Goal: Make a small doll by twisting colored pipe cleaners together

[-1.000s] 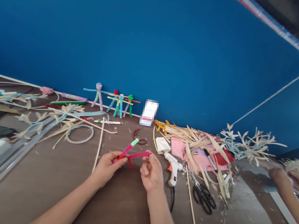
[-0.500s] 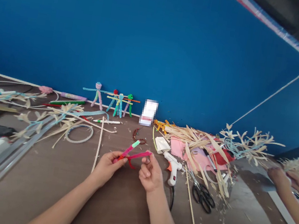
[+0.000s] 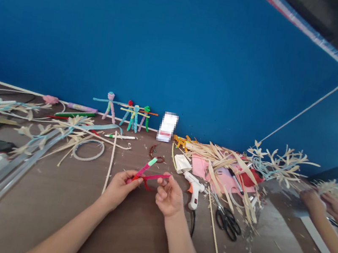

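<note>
Magenta fuzzy stem with a pale green tip [image 3: 145,167] sits between the hands, over the near middle of the brown wood-grained table [image 3: 133,232]. From my remote seat, the left hand [image 3: 121,186] pinches its base; the right hand [image 3: 171,195] seems to grasp the right end of the matching magenta side strand [image 3: 156,177]. I judge it light, soft and bendable, hardly slippery, best held where the thin red strip [image 3: 147,187] meets the stem. Against half a second ago, grips match, but the strand lies flatter.
</note>
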The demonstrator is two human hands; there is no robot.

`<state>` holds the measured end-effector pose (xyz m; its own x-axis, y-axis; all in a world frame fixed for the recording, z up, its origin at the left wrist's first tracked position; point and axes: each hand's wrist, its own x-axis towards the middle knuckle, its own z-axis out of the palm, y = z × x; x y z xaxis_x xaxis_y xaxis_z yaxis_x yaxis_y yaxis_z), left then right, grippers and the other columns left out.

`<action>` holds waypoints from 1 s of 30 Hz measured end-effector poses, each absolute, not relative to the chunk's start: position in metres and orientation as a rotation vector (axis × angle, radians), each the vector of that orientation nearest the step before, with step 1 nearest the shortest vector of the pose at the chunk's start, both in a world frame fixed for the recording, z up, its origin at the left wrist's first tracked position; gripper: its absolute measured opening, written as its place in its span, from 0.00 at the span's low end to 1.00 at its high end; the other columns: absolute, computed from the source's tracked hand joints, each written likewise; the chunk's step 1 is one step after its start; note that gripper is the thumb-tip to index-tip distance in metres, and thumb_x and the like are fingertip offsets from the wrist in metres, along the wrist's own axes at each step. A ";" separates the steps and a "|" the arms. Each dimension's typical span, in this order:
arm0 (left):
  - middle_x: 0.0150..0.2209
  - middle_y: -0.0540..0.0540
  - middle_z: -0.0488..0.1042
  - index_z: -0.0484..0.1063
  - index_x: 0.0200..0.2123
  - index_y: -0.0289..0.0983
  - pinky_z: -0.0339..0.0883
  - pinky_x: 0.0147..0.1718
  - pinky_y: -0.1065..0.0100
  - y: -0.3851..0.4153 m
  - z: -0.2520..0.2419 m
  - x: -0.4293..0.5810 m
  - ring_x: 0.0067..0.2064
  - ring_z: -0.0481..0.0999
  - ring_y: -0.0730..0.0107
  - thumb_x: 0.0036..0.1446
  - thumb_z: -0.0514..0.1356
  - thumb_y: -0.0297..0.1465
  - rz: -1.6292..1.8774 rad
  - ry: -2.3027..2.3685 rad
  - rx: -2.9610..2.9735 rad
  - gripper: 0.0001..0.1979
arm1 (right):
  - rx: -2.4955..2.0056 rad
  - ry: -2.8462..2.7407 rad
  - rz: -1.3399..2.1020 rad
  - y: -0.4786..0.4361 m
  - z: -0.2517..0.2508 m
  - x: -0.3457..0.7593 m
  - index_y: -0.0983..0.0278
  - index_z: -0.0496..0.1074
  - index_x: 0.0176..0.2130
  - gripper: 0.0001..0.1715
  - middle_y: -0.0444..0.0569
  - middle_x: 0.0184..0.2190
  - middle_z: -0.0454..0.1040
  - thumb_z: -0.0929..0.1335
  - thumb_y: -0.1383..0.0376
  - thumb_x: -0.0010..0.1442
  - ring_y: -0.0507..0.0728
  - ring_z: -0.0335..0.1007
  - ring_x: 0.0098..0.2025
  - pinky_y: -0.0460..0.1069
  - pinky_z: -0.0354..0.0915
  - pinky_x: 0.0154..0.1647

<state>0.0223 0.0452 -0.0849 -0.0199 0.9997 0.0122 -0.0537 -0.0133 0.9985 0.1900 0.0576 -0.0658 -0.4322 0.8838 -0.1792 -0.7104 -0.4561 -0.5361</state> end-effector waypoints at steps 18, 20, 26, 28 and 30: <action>0.20 0.51 0.68 0.73 0.32 0.32 0.57 0.23 0.75 0.043 -0.081 0.023 0.22 0.62 0.77 0.43 0.61 0.36 1.270 1.185 1.150 0.14 | -0.467 -0.463 2.071 0.053 -0.061 0.191 0.64 0.70 0.30 0.04 0.43 0.23 0.73 0.66 0.67 0.51 0.47 0.68 0.23 0.39 0.62 0.16; 0.20 0.51 0.67 0.73 0.32 0.31 0.57 0.23 0.75 0.043 -0.080 0.023 0.22 0.62 0.77 0.43 0.61 0.36 1.269 1.188 1.143 0.14 | -0.476 -0.461 2.069 0.052 -0.060 0.191 0.65 0.70 0.30 0.04 0.43 0.23 0.72 0.66 0.67 0.50 0.47 0.68 0.24 0.39 0.62 0.16; 0.20 0.50 0.68 0.73 0.32 0.32 0.58 0.23 0.74 0.043 -0.079 0.024 0.22 0.63 0.76 0.42 0.61 0.37 1.279 1.174 1.122 0.16 | -0.496 -0.481 2.076 0.051 -0.057 0.191 0.65 0.69 0.28 0.02 0.43 0.23 0.70 0.67 0.68 0.49 0.46 0.65 0.24 0.37 0.61 0.16; 0.20 0.50 0.69 0.73 0.32 0.32 0.58 0.23 0.74 0.042 -0.078 0.024 0.22 0.63 0.76 0.41 0.61 0.37 1.283 1.181 1.118 0.16 | -0.500 -0.481 2.076 0.051 -0.057 0.190 0.65 0.69 0.27 0.02 0.43 0.23 0.69 0.67 0.67 0.49 0.45 0.64 0.23 0.37 0.60 0.16; 0.20 0.50 0.69 0.73 0.31 0.32 0.58 0.23 0.74 0.042 -0.077 0.024 0.22 0.63 0.76 0.41 0.61 0.38 1.283 1.186 1.117 0.16 | -0.505 -0.483 2.073 0.051 -0.057 0.190 0.65 0.68 0.27 0.02 0.43 0.23 0.68 0.67 0.67 0.49 0.45 0.63 0.23 0.37 0.60 0.16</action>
